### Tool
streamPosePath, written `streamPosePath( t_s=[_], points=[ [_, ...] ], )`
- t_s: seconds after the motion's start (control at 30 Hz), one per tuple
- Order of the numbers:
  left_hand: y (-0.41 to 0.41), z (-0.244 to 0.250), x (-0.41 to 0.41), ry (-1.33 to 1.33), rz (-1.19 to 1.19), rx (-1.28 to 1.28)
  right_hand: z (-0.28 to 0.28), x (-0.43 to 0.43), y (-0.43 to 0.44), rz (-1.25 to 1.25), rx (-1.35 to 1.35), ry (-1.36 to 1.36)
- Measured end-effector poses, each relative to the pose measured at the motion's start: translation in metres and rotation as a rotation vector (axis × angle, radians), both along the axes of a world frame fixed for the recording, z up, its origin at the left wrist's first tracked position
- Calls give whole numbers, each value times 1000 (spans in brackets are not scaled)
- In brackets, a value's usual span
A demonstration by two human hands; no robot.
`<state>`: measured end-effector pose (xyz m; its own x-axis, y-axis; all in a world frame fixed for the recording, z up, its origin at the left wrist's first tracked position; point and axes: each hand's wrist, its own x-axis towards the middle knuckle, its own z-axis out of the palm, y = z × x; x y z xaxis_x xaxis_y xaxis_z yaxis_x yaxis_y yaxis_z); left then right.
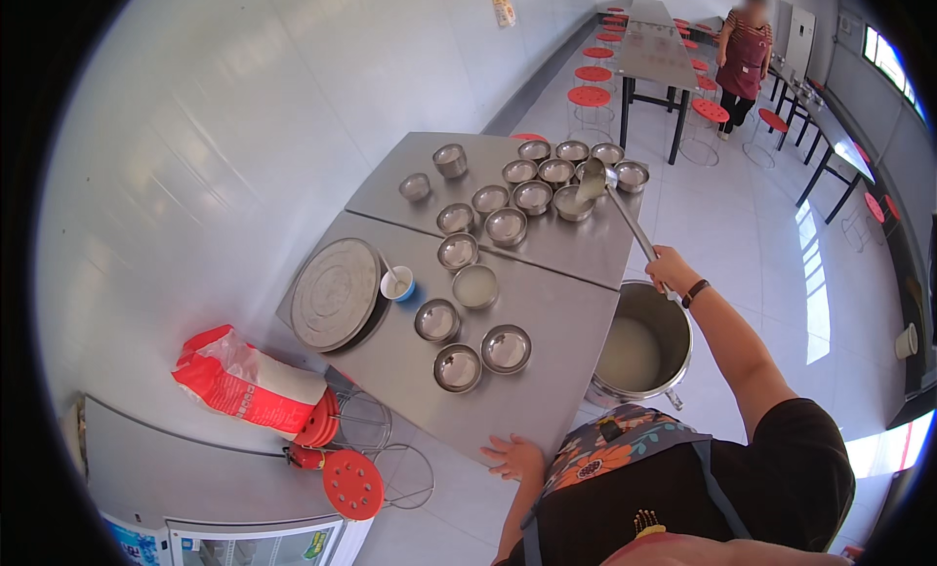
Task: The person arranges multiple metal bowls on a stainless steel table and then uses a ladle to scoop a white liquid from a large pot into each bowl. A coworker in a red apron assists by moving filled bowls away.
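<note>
My right hand (670,270) grips the long handle of a metal ladle (596,172), whose bowl is tipped over a steel bowl (574,204). Pale, cloudy liquid runs from the ladle into that bowl. With its fingers spread, my left hand (517,458) rests on the near edge of the steel table (534,412). Another steel bowl (475,286) on the table holds the same whitish liquid. Several more metal bowls (506,226) stand around these two. Below my right forearm is a large steel pot (681,354) with pale liquid inside.
A round lid (336,295) and a blue-and-white cup (397,283) with a spoon are at the table's left. A red-and-white sack (249,383) lies on red stools (353,485) beside it. At the back, a person in an apron (745,61) stands near long tables (654,46).
</note>
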<state>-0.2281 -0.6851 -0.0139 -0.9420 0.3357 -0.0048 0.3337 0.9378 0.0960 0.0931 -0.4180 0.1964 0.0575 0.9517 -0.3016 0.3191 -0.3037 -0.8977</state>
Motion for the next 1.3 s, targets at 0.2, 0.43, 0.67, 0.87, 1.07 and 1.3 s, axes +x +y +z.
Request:
streamPosePath(
  t_s=[0.2,0.43,0.67,0.87,1.07,1.3],
  points=[
    [-1,-5,-1,34,-11,-2,10,-15,-9,-16,22,-324],
    [-1,-4,-1,3,-18,-11,-7,-19,-13,11,96,-644],
    [-4,-4,-5,-20,-25,-3,-17,-32,-32,27,150,-893],
    [6,-13,-9,6,-10,-36,-13,-16,-45,21,138,-383],
    [11,-15,-1,26,-26,-133,-17,36,-119,-205,-307,961],
    [25,-22,0,50,-21,-99,-26,94,-244,-454,-627,827]
  ],
)
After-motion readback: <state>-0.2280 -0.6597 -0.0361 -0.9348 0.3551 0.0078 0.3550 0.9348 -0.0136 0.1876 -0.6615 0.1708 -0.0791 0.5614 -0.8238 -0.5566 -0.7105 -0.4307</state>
